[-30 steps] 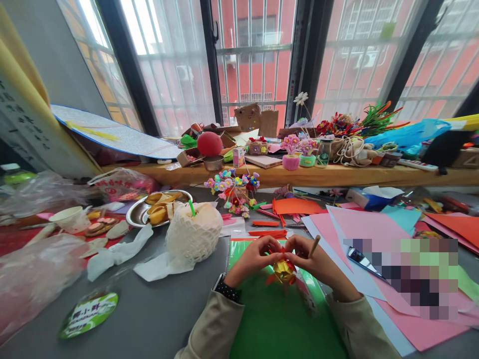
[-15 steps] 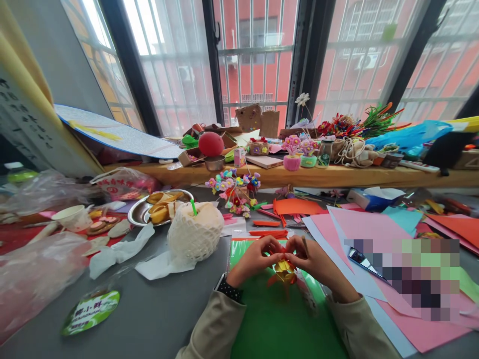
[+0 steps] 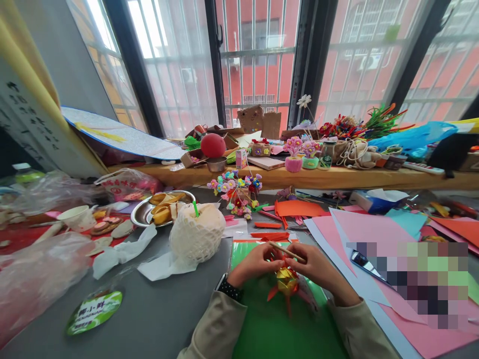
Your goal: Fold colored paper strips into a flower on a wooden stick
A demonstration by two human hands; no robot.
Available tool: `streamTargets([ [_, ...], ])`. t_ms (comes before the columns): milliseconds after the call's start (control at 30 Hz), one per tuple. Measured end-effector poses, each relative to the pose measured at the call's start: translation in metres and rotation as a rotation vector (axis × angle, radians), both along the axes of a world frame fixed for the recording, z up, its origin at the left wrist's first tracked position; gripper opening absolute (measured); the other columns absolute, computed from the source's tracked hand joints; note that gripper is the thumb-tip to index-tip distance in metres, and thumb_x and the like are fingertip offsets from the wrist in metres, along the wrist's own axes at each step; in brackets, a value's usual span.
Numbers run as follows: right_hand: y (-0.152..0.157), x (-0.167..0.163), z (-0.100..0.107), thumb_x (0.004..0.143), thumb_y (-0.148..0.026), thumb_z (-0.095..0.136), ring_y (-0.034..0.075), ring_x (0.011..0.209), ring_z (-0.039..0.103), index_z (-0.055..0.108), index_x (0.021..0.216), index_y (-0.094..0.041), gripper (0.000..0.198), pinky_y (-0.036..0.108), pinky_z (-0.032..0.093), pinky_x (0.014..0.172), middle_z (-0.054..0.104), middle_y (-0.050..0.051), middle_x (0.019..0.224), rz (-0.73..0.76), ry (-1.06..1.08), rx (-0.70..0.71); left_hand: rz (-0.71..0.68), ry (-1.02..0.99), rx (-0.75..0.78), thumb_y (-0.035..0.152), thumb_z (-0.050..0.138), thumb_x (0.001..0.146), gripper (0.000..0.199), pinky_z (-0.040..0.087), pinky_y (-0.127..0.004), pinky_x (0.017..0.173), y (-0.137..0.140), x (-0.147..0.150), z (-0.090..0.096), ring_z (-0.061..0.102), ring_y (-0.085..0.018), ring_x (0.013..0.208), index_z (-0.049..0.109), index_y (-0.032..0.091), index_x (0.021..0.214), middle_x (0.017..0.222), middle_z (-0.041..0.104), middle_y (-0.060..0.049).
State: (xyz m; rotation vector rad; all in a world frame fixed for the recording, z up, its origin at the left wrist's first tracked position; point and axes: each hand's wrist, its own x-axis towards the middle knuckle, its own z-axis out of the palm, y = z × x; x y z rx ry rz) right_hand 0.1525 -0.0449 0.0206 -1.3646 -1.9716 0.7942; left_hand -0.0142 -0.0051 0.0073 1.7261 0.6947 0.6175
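Over a green mat (image 3: pixel 288 334) my two hands meet around a small red and gold folded-paper ornament (image 3: pixel 287 282). Its shiny gold middle faces me, and orange-red paper points hang below it. My left hand (image 3: pixel 251 265) pinches the ornament's red upper part from the left, its fingertips partly hidden. My right hand (image 3: pixel 318 267) is closed at the right side of that part and also holds a thin wooden stick (image 3: pixel 285 251), which slants across above the ornament. A pale patterned strip (image 3: pixel 307 294) lies beneath my right hand.
A netted coconut (image 3: pixel 197 233) with a green straw and a metal bowl (image 3: pixel 140 218) of peels stand left. Pink paper sheets (image 3: pixel 368 229) and a phone (image 3: pixel 368 267) lie right. Beyond are orange paper scraps (image 3: pixel 299 208), craft flowers (image 3: pixel 235 189) and a crowded sill (image 3: pixel 179 174).
The wooden stick has swung from nearly upright to lying across above the ornament. The gold part and its hanging points show more clearly. The view has shifted slightly.
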Motion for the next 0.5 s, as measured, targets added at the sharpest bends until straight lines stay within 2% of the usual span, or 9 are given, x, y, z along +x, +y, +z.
streamTargets([
  [300,0.0,-0.0005,-0.0004,0.071,-0.027,0.05,0.009,0.054,0.04,0.05,0.067,-0.016,0.012,0.02,0.029,0.048,0.049,-0.003,0.059,-0.017,0.008,0.01,0.012,-0.004,0.001,0.037,0.058,0.064,0.026,0.034,-0.02,0.055,0.0025,0.0015,-0.0046,0.041,-0.008,0.059,0.051,0.014,0.074,0.065,0.046,0.003],
  [500,-0.0012,-0.0024,0.0022,0.072,-0.025,0.049,0.008,0.05,0.036,0.047,0.064,-0.016,0.012,0.02,0.026,0.046,0.043,-0.004,0.055,-0.044,-0.008,0.043,0.006,-0.002,-0.047,0.039,0.058,0.065,0.028,0.033,-0.018,0.054,0.005,0.0014,-0.0086,0.042,-0.007,0.062,0.05,0.014,0.076,0.069,0.046,0.002],
])
